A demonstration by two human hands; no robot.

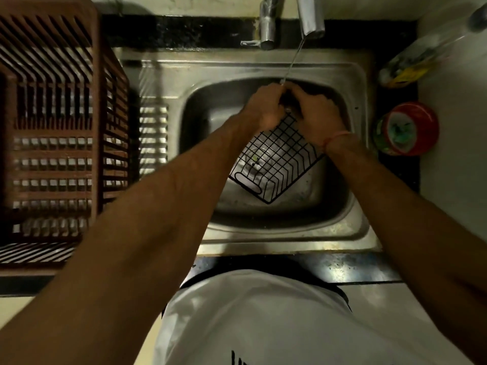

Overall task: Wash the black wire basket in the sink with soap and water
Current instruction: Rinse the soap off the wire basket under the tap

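The black wire basket (274,164) is held tilted inside the steel sink (340,227), its near end with an oval handle loop pointing toward me. My left hand (263,108) and my right hand (319,111) both grip its far end, close together. A thin stream of water (293,61) falls from the tap spout (311,17) onto the spot where my hands meet. The far rim of the basket is hidden under my fingers.
A brown slatted plastic dish rack (52,127) stands on the left drainboard. A red round container (408,129) and a clear bottle with a yellow label (411,67) sit on the black counter to the right. A second tap (267,25) rises behind the sink.
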